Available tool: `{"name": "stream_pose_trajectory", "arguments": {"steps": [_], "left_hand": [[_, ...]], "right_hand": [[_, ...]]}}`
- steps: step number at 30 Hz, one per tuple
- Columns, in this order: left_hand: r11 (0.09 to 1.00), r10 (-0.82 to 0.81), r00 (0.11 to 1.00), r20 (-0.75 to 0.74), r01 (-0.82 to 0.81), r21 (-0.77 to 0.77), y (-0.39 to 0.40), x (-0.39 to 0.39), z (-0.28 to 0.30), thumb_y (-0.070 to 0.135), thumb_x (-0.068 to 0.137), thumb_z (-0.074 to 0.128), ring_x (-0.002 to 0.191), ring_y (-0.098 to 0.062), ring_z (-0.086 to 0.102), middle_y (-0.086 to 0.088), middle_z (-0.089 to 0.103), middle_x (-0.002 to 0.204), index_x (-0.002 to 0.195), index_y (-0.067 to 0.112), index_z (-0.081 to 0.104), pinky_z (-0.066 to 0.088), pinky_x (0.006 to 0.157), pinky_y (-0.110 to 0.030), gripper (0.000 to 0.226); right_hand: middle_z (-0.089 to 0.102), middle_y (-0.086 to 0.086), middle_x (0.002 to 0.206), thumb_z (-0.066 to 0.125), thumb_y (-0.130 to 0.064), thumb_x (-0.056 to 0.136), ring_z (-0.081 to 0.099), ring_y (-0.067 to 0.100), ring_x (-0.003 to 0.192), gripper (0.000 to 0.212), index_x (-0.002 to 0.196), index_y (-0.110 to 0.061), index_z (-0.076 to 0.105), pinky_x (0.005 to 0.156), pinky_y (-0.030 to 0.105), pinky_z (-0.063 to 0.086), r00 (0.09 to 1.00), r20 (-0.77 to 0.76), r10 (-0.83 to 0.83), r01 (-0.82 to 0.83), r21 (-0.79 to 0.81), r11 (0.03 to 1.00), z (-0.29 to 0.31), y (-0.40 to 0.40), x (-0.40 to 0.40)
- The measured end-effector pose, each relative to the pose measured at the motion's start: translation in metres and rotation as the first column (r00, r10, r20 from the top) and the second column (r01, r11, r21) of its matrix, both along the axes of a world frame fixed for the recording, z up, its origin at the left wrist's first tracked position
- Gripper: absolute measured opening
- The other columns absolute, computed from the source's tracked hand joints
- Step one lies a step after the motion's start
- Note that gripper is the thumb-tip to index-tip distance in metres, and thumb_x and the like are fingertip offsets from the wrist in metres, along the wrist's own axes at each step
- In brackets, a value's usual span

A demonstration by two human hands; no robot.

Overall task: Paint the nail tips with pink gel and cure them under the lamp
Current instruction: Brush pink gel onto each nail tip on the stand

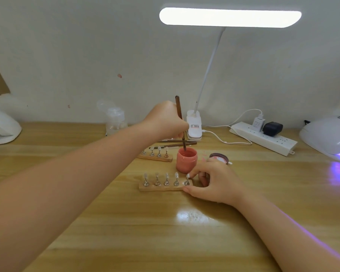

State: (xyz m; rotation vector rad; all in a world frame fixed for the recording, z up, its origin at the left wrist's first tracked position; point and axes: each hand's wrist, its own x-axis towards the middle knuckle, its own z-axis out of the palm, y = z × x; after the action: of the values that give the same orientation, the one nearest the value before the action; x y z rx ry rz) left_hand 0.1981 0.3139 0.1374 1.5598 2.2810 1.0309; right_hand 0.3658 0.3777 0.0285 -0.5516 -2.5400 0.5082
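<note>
Now loading: left hand [165, 119] gripping brush [180, 122], tip dipped in pink jar [186, 160]; right hand [214, 183], just beside jar, pinching holder [161, 186] end, steadying unpainted tips [166, 176].

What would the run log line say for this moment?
left hand: dips brush in pink gel jar | right hand: steadies near nail-tip stand | tips unpainted

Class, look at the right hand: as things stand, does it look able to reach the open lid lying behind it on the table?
Probably yes. The right hand rests at the near nail-tip stand, and the lid lies just beyond its knuckles with nothing between them. It would have to let go of the stand first.
</note>
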Motion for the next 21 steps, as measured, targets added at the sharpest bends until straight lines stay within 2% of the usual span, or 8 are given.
{"name": "stream_pose_trajectory", "arguments": {"steps": [3, 6, 9, 12, 14, 17, 19, 21], "left_hand": [[0.998, 0.018, 1.000, -0.004, -0.019, -0.059, 0.009, 0.000, -0.006, 0.007, 0.083, 0.056, 0.067, -0.023, 0.064, -0.018, 0.073, 0.087, 0.090, -0.005, 0.068, 0.058, 0.076, -0.043, 0.018], [0.995, 0.013, 1.000, 0.008, -0.012, -0.100, 0.012, 0.000, -0.014, 0.009, 0.088, 0.057, 0.068, -0.020, 0.065, -0.012, 0.074, 0.082, 0.090, -0.002, 0.070, 0.058, 0.078, -0.041, 0.017], [0.987, -0.001, 1.000, 0.023, 0.004, -0.163, 0.011, 0.000, -0.021, 0.008, 0.087, 0.056, 0.064, -0.018, 0.063, -0.012, 0.074, 0.079, 0.083, -0.002, 0.072, 0.058, 0.070, -0.035, 0.019], [0.990, 0.027, 0.997, 0.066, -0.017, -0.141, 0.009, -0.002, -0.022, 0.010, 0.087, 0.058, 0.064, -0.016, 0.063, -0.008, 0.074, 0.078, 0.080, 0.003, 0.072, 0.054, 0.064, -0.030, 0.017], [0.996, 0.086, 0.982, 0.169, -0.079, -0.049, 0.007, -0.007, -0.019, 0.011, 0.087, 0.059, 0.063, -0.014, 0.065, -0.003, 0.073, 0.070, 0.081, 0.006, 0.070, 0.055, 0.063, -0.028, 0.013], [0.980, 0.139, 0.896, 0.421, -0.185, 0.070, 0.001, -0.019, -0.017, 0.007, 0.086, 0.058, 0.045, -0.008, 0.056, 0.002, 0.065, 0.050, 0.078, 0.004, 0.065, 0.046, 0.044, -0.019, 0.010], [0.970, 0.158, 0.824, 0.544, -0.234, 0.073, -0.005, -0.026, -0.019, 0.005, 0.085, 0.058, 0.040, -0.008, 0.052, 0.000, 0.062, 0.047, 0.077, 0.003, 0.063, 0.042, 0.040, -0.018, 0.009], [0.964, 0.181, 0.777, 0.603, -0.261, 0.047, -0.010, -0.032, -0.024, 0.005, 0.086, 0.057, 0.038, -0.008, 0.051, 0.000, 0.061, 0.046, 0.080, 0.002, 0.063, 0.041, 0.039, -0.018, 0.009]], "right_hand": [[0.051, -0.013, 0.050, 0.078, -0.049, 0.068, 0.050, 0.001, 0.065, 0.025, 0.080, -0.028, 0.070, 0.071, 0.025, 0.044, 1.000, -0.014, -0.003, 0.003, 0.011, 1.000, -0.001, 0.000, 0.000], [0.052, -0.012, 0.050, 0.077, -0.047, 0.070, 0.052, 0.005, 0.061, 0.024, 0.078, -0.025, 0.070, 0.071, 0.021, 0.040, 0.999, -0.044, -0.006, 0.006, -0.001, 1.000, -0.002, 0.000, 0.001], [0.051, -0.012, 0.051, 0.076, -0.048, 0.070, 0.050, 0.001, 0.061, 0.024, 0.079, -0.026, 0.070, 0.076, 0.034, 0.050, 1.000, -0.030, -0.001, 0.001, -0.016, 1.000, -0.002, 0.000, 0.000], [0.051, -0.012, 0.052, 0.076, -0.048, 0.070, 0.048, 0.000, 0.062, 0.023, 0.078, -0.026, 0.070, 0.078, 0.040, 0.051, 1.000, -0.030, -0.001, 0.001, -0.021, 1.000, -0.002, 0.000, 0.000], [0.051, -0.012, 0.053, 0.075, -0.049, 0.070, 0.050, 0.002, 0.065, 0.025, 0.078, -0.027, 0.070, 0.077, 0.040, 0.051, 1.000, -0.018, 0.002, -0.002, -0.021, 1.000, -0.001, 0.000, 0.001], [0.053, -0.012, 0.055, 0.076, -0.051, 0.069, 0.053, 0.006, 0.071, 0.027, 0.078, -0.026, 0.070, 0.073, 0.039, 0.050, 1.000, -0.008, 0.004, -0.004, -0.017, 1.000, 0.000, 0.000, 0.001], [0.053, -0.012, 0.055, 0.076, -0.051, 0.069, 0.053, 0.006, 0.072, 0.027, 0.077, -0.026, 0.070, 0.072, 0.039, 0.050, 1.000, -0.002, -0.001, 0.001, -0.015, 1.000, -0.001, 0.000, 0.001], [0.053, -0.012, 0.055, 0.076, -0.051, 0.069, 0.054, 0.007, 0.071, 0.026, 0.077, -0.027, 0.070, 0.072, 0.039, 0.050, 1.000, 0.000, -0.001, 0.001, -0.021, 1.000, -0.001, 0.000, 0.000]]}}
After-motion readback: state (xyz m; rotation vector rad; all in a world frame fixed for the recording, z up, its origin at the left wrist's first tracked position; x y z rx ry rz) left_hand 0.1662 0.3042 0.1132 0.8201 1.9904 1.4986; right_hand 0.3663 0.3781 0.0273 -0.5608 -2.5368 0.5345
